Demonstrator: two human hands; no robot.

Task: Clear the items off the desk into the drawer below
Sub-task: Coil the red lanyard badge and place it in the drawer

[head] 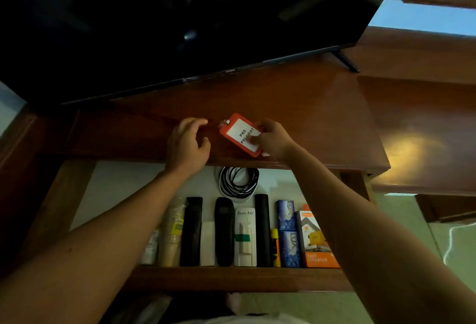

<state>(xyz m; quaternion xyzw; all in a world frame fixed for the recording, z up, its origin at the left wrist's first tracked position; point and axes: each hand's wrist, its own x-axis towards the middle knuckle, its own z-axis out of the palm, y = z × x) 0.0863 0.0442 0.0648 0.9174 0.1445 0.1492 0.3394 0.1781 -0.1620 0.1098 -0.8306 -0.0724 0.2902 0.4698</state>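
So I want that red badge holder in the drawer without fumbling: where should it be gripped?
Probably by its lower right edge, coming from the right: the red badge holder is thin and flat, tilted off the desk, and the right hand already pinches it there. The left hand hovers beside it.

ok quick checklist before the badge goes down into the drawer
1. Right hand grips badge: ok.
2. Badge lifted off desk: cannot tell.
3. Left hand holds nothing: ok.
4. Drawer open: ok.
5. Bare drawer floor on the left for the badge: ok.
6. Cable at the drawer's back, out of the way: ok.
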